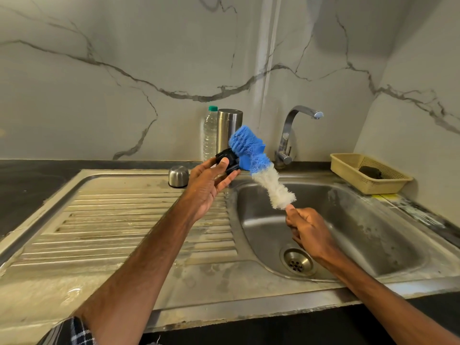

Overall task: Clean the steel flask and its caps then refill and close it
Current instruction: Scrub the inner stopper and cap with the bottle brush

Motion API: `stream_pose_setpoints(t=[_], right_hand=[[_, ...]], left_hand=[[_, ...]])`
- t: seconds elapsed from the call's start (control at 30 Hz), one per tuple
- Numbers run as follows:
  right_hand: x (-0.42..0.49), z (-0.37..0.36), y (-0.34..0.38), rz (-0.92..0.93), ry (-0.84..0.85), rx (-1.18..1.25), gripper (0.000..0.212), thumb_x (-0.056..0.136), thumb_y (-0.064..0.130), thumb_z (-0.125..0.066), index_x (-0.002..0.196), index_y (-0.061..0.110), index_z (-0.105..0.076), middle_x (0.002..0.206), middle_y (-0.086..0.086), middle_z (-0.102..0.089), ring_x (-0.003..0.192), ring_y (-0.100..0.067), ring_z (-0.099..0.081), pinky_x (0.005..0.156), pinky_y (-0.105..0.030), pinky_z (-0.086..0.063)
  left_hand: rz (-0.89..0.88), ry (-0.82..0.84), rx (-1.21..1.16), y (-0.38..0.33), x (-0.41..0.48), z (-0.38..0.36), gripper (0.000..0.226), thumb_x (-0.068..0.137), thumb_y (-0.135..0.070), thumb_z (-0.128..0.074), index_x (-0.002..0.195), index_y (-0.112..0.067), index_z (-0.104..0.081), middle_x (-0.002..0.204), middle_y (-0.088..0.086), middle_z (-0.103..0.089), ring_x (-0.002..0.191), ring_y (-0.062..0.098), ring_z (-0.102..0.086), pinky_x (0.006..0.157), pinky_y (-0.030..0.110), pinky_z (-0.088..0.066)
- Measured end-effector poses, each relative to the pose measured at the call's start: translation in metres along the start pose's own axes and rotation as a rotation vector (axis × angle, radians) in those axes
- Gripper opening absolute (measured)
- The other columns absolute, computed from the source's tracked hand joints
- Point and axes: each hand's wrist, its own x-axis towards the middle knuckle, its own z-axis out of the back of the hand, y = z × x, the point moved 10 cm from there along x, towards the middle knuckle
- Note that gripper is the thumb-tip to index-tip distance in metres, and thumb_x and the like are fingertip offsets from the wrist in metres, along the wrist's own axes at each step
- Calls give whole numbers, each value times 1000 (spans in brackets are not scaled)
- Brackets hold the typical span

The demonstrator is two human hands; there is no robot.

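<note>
Left hand fingers [231,177]: curled under a small black plastic inner cap [225,160], with the thumb pressed on its near face; the cap is pinched between them.
Left hand [206,189]: raised above the seam between drainboard and basin, palm facing right.
Right hand fingers [293,215]: closed tight round the handle end of a long bottle brush with blue and white bristles [261,166]; the handle itself is hidden inside the fist.
Right hand [309,229]: held over the stainless steel sink basin [353,220], above the round drain [297,263].
Brush position: tilted up and to the left; the white bristles sit next to the fist and the blue head lies against the black cap.
Steel cup-shaped outer cap [178,176]: mouth down on the ribbed steel drainboard [119,220], just left of the left hand.
Cylindrical steel flask [229,125]: upright at the back edge of the sink, behind the brush head, which covers its lower part.
Clear plastic water bottle with green lid [209,135]: upright, touching the flask's left side.
Chrome tap [291,128]: behind the basin, spout pointing right.
Beige plastic basket [348,170]: at the back right corner, holding a dark scrub pad [371,172].
Dark tabletop [29,185]: surrounds the sink unit.
Wall: grey-veined marble.
</note>
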Motion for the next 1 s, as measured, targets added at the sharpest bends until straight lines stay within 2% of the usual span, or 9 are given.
stream_pose_setpoints(t=[0.1,0.23,0.4,0.6,0.7,0.83,0.9,1.0], right_hand=[[-1,-5,3,39,30,-27,51,104,41,-44,57,21,-40,49,10,-29,42,-10,-22,44,-24,-19],[3,1,-1,8,-14,-83,52,107,34,-42,57,19,-41,48,9,-30,42,-9,-23,45,-24,-21],[2,-2,3,42,4,-118,53,108,31,-42,57,18,-40,47,9,-29,41,-8,-23,43,-22,-22],[2,2,-3,18,-12,-78,54,108,32,-42,54,21,-38,48,8,-30,42,-9,-22,42,-21,-22],[2,5,0,13,-30,-71,54,107,32,-43,55,21,-40,48,6,-31,41,-8,-24,42,-21,-23],[-1,-7,3,36,47,-59,53,108,31,-42,56,20,-37,47,9,-28,40,-7,-21,42,-21,-20],[-1,-10,1,41,58,-74,54,108,31,-41,55,21,-37,47,10,-28,40,-7,-21,43,-21,-19],[1,-8,0,49,48,-102,55,108,32,-41,55,22,-37,46,10,-29,39,-7,-22,43,-22,-19]], left_hand=[[-6,-27,-6,-2,0,6,32,96,-4,-64,127,2,-61,119,20,-72,106,32,-72,85,32,-62],[14,-27,11,0,-3,4,29,97,-4,-63,125,1,-63,119,22,-71,103,32,-73,82,31,-62],[19,-53,-2,-1,-2,7,35,98,-3,-60,132,4,-58,124,24,-68,109,32,-71,86,36,-62],[-6,-49,-33,-6,-3,4,31,100,-5,-58,129,4,-57,123,24,-68,98,28,-75,84,35,-62],[-1,-53,-27,-6,-4,4,33,100,-4,-57,132,4,-55,124,25,-67,100,28,-74,82,34,-63],[10,-86,-50,-3,-3,10,33,101,-3,-55,133,3,-54,126,25,-67,106,32,-71,78,34,-64],[23,-87,-60,-1,-3,10,31,101,-5,-55,131,4,-55,127,26,-66,109,33,-70,79,35,-64],[19,-85,-40,0,-3,6,23,98,-8,-62,119,3,-60,127,26,-66,114,33,-68,82,36,-63]])
